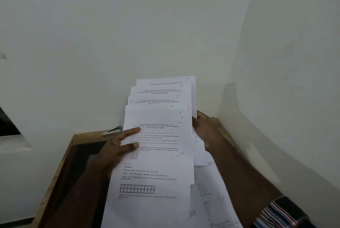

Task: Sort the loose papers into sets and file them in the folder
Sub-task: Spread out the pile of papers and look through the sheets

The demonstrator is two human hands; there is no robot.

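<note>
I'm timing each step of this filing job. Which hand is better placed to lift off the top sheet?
Probably the left hand: its fingers lie on the front of the fanned papers. The right hand grips their far edge from behind, supporting them.

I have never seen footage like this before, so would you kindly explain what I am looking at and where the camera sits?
There is no machine here. A person wears a wide-angle camera on the head, looking forward and down at their own two hands. This is the single view.

Both hands hold a fanned stack of printed papers, with handwritten numbers in the top right corners, running from 1 on the front sheet up to 7 at the back. The left hand grips the left edge, fingers lying across the front sheet. The right hand holds the right edge from behind.

Below is a wooden table in a corner of white walls. On it lie a dark folder, a stapler near the wall, and more loose sheets under the stack.
</note>
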